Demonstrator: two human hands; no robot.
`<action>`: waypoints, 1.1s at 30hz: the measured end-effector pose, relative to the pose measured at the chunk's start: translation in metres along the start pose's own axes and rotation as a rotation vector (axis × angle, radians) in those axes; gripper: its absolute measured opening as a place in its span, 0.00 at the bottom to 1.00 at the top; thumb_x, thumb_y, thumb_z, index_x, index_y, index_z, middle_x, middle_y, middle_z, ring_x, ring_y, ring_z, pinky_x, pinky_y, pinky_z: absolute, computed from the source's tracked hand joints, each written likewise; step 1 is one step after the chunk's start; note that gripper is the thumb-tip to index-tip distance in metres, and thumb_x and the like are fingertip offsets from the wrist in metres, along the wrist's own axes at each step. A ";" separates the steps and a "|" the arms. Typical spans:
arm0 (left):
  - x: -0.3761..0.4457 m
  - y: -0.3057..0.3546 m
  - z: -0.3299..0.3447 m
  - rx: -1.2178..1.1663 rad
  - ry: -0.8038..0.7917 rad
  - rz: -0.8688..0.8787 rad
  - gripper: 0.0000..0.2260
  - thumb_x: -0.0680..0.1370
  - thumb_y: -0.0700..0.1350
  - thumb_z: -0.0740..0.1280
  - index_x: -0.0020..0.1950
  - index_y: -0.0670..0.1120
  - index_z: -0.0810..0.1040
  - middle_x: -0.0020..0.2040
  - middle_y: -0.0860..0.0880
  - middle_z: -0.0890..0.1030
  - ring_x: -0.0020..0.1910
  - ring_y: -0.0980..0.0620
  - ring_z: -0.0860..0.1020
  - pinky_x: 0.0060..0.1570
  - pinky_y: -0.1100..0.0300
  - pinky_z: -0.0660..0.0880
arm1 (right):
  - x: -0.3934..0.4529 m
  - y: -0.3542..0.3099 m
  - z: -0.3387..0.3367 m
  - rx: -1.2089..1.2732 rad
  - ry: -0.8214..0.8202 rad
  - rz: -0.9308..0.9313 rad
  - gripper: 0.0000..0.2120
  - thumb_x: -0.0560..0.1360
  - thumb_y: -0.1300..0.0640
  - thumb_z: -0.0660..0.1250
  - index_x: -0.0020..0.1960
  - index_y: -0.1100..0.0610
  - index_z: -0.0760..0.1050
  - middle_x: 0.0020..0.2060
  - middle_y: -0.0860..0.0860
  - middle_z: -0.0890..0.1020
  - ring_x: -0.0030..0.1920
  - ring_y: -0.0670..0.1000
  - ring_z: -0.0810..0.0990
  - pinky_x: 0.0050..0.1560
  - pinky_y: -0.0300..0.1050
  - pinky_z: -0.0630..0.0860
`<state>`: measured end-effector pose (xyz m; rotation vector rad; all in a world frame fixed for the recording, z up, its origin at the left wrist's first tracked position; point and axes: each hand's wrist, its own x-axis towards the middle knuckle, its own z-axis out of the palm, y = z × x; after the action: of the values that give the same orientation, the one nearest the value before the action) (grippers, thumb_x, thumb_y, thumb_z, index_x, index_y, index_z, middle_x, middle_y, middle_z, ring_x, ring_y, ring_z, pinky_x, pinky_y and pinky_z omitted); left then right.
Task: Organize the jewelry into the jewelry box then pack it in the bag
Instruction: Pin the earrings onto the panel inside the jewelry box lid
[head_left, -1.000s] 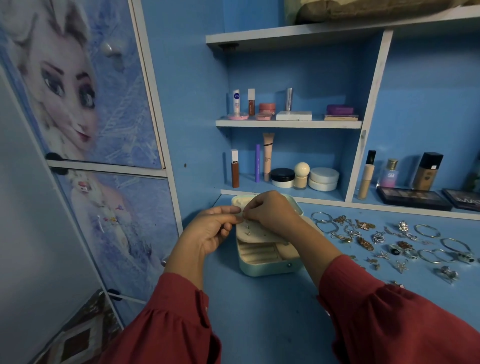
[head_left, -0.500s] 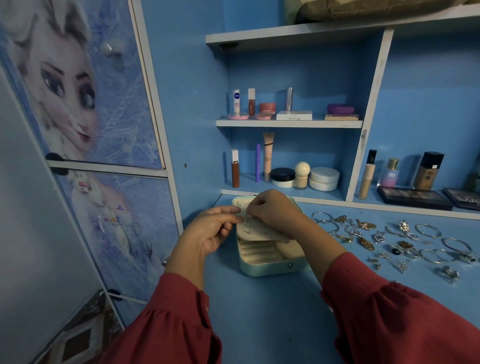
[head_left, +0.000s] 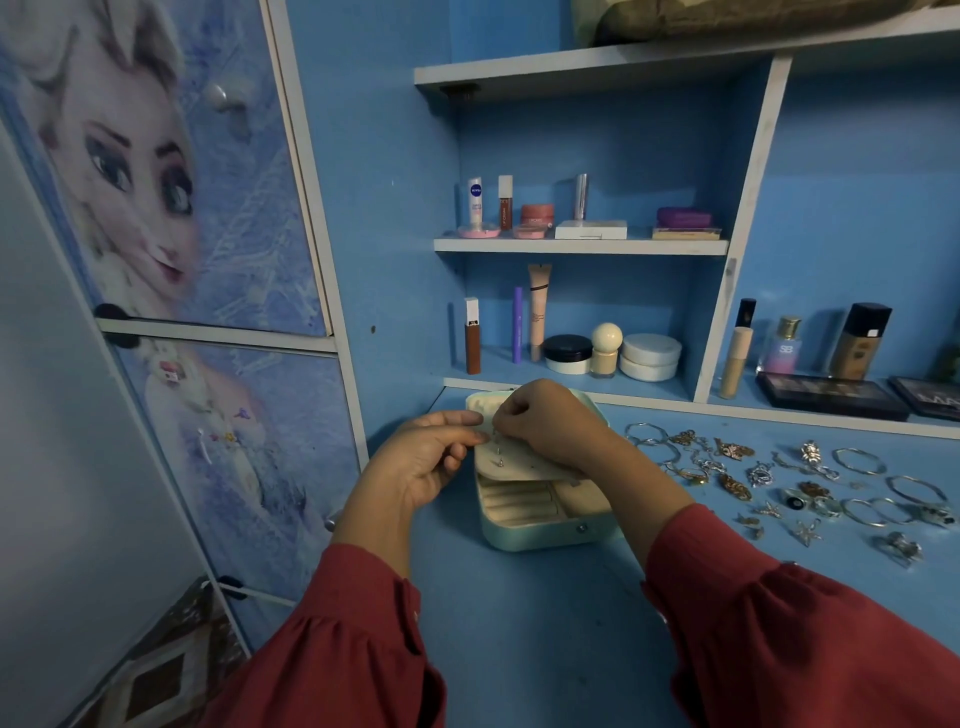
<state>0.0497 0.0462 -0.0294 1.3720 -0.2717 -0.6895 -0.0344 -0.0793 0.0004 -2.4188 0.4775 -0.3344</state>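
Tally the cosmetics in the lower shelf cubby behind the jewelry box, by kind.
Upright tubes: 3 (brown tube, purple tube, beige tube)
Low round jars: 2 (black-lidded jar, white jar)
Ball-topped bottle: 1
Total: 6

The open rectangular jewelry box (head_left: 540, 532) was pale mint green with a cream lining; the painted wooden desktop (head_left: 519, 623) was plain blue; the gathered fabric sleeves (head_left: 779, 649) were dark red; the scattered metal jewelry (head_left: 779, 483) shone silver and gold.
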 end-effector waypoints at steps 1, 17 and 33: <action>0.000 0.000 0.000 0.001 0.001 -0.002 0.10 0.73 0.28 0.67 0.47 0.42 0.79 0.28 0.50 0.77 0.19 0.61 0.68 0.18 0.72 0.65 | 0.000 0.000 0.000 -0.009 -0.001 -0.004 0.09 0.76 0.58 0.65 0.49 0.60 0.82 0.46 0.55 0.84 0.42 0.50 0.77 0.33 0.35 0.67; 0.003 -0.002 -0.001 0.001 0.003 0.001 0.11 0.73 0.27 0.66 0.47 0.42 0.79 0.30 0.48 0.78 0.19 0.60 0.68 0.17 0.72 0.63 | 0.004 -0.003 0.001 -0.301 -0.063 -0.163 0.10 0.77 0.58 0.62 0.51 0.58 0.81 0.48 0.55 0.82 0.49 0.54 0.78 0.44 0.42 0.71; 0.002 -0.001 -0.001 -0.012 -0.005 -0.006 0.11 0.72 0.27 0.67 0.47 0.42 0.78 0.28 0.50 0.76 0.19 0.61 0.67 0.17 0.72 0.63 | 0.014 0.002 -0.012 -0.323 -0.161 -0.296 0.08 0.77 0.57 0.63 0.51 0.58 0.80 0.49 0.54 0.81 0.48 0.51 0.76 0.49 0.44 0.72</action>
<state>0.0514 0.0458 -0.0312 1.3605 -0.2671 -0.6990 -0.0262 -0.0929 0.0099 -2.8102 0.1039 -0.1948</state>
